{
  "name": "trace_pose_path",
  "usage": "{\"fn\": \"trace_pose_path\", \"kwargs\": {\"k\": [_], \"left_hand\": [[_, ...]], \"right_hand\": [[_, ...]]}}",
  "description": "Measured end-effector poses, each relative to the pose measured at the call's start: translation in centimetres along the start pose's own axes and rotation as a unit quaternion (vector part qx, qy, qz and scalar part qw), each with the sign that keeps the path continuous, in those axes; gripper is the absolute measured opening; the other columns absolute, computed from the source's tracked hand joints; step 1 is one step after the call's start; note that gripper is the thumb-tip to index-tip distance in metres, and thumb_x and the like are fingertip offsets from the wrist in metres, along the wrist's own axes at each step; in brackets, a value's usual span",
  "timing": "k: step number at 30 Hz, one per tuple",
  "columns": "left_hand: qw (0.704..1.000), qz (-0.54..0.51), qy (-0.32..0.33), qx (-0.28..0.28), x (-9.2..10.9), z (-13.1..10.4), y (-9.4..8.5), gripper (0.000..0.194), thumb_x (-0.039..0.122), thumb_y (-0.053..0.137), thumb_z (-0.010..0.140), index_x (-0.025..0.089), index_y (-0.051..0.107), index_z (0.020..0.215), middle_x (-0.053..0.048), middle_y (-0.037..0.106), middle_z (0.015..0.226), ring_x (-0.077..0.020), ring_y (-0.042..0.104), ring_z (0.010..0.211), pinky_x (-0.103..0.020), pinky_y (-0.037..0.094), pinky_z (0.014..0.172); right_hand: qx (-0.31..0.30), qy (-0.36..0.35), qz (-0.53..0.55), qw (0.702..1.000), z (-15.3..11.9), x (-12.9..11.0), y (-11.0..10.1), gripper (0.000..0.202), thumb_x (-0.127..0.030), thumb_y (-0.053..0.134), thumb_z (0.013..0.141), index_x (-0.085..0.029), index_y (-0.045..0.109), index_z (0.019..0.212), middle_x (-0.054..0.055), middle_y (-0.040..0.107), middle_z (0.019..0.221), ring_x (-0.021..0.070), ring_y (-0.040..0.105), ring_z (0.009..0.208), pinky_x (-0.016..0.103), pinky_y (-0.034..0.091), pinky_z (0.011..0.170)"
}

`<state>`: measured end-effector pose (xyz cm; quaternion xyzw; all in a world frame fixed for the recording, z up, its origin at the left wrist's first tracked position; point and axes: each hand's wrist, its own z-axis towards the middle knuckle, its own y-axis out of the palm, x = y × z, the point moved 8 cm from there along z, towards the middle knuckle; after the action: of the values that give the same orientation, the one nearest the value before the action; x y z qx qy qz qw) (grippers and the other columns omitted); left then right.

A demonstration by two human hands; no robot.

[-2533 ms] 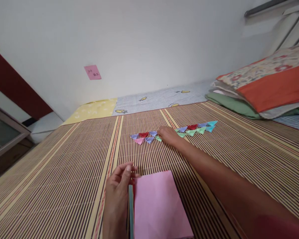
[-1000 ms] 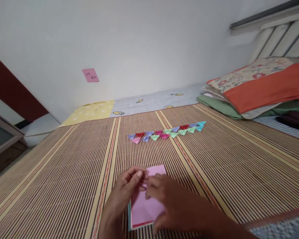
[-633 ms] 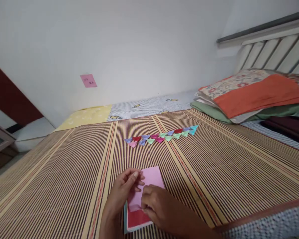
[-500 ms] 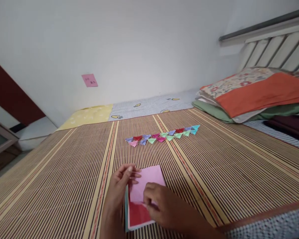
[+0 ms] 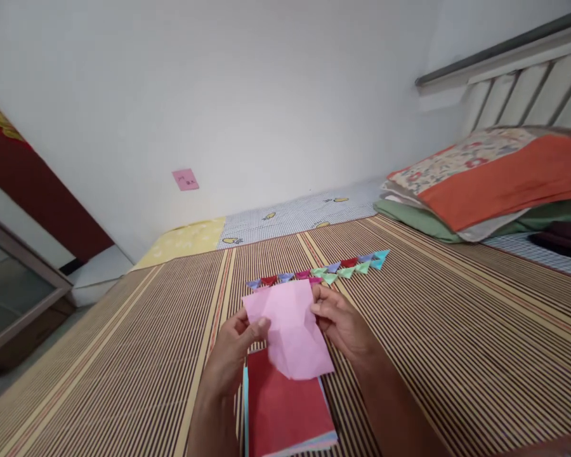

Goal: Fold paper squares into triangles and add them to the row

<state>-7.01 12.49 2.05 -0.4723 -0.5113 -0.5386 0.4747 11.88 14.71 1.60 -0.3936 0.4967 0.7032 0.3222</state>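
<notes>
A pink sheet of paper [image 5: 292,333] is held up between my two hands, tilted and slightly bent. My left hand [image 5: 238,346] pinches its left edge, thumb on the near face. At the upper right edge, my right hand [image 5: 335,317] grips it between thumb and fingers. Below the sheet lies a stack of coloured paper [image 5: 288,409], red on top, with blue and white edges showing. Beyond the pink sheet, folded paper triangles [image 5: 347,271] in several colours lie in two rows; the sheet hides part of the front row.
A striped woven mat [image 5: 438,330] covers the bed. Folded bedding [image 5: 495,178] with an orange band is piled at the right, near a white radiator [image 5: 533,95]. A pink note [image 5: 185,179] is stuck on the wall. Patterned cloth [image 5: 295,219] runs along the wall.
The pink sheet has been lifted off the stack, baring the red paper beneath. Both hands now grip it, and my right hand has moved up to its far right edge. The view has shifted slightly.
</notes>
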Motion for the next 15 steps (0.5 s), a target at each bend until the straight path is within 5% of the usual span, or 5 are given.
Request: {"fn": "trace_pose_path", "kwargs": {"k": [5,8,15], "left_hand": [[0.998,-0.051,-0.040,-0.022,-0.9,1.0,1.5,0.038,0.035,0.089,0.067,0.011,0.078,0.095,-0.007,0.074,0.073,-0.0176,0.066,0.061,-0.029,0.052,0.061],[0.999,-0.041,-0.002,0.004,-0.5,2.0,2.0,0.033,0.035,0.088,0.068,0.013,0.078,0.090,-0.004,0.072,0.069,-0.0159,0.064,0.059,-0.027,0.051,0.058],[0.999,-0.014,0.044,0.000,0.6,2.6,2.7,0.027,0.036,0.081,0.079,0.015,0.078,0.097,-0.001,0.069,0.072,-0.0117,0.061,0.060,-0.021,0.048,0.057]], "right_hand": [[0.005,-0.008,-0.004,1.000,-0.4,-0.1,-1.6,0.019,-0.030,0.074,0.078,-0.021,0.058,0.084,-0.004,0.059,0.072,0.0123,0.055,0.065,0.024,0.046,0.064],[0.002,-0.006,-0.064,0.998,-0.4,-0.4,-2.3,0.023,-0.027,0.082,0.072,-0.019,0.065,0.086,0.000,0.068,0.078,0.0161,0.063,0.073,0.028,0.051,0.071],[0.110,-0.004,-0.062,0.992,0.0,-0.2,-4.5,0.019,-0.031,0.079,0.072,-0.018,0.068,0.079,-0.001,0.068,0.071,0.0148,0.062,0.062,0.026,0.047,0.061]]}}
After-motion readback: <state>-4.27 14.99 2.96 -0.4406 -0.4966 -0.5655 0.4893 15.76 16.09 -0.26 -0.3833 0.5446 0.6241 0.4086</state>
